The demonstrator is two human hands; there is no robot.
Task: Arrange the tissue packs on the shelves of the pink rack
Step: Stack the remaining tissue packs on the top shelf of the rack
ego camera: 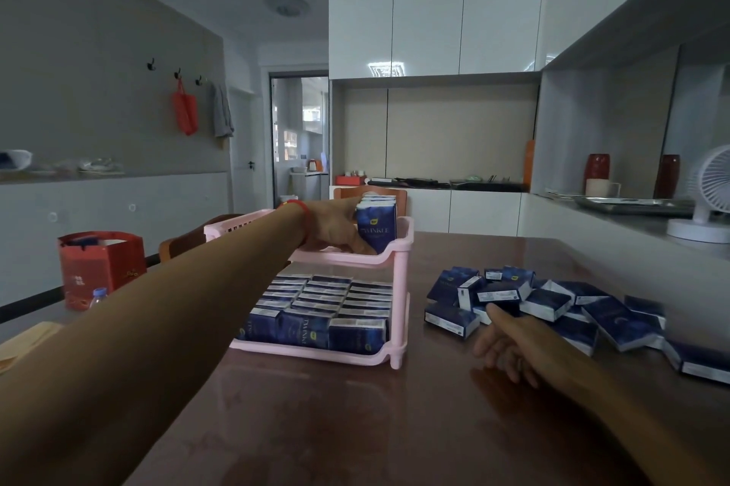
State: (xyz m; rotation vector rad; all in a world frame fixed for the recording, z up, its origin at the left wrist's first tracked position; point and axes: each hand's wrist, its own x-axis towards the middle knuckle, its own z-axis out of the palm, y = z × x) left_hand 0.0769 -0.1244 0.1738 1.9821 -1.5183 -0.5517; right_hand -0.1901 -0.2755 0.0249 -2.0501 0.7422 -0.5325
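Your left hand [335, 226] gripped a small upright stack of tissue packs [376, 222] at the right end of the pink rack's [401, 288] top shelf. The bottom shelf was full of packs. Your right hand [503, 339], fingers relaxed, reached toward the loose packs [553, 307] on the table's right side.

A left hand [335, 226] and forearm cover most of the pink rack's [401, 288] top shelf, hiding its contents. Scattered tissue packs [545, 304] run off the right edge; their small print is unreadable. The left grip's fingertips stay hidden.
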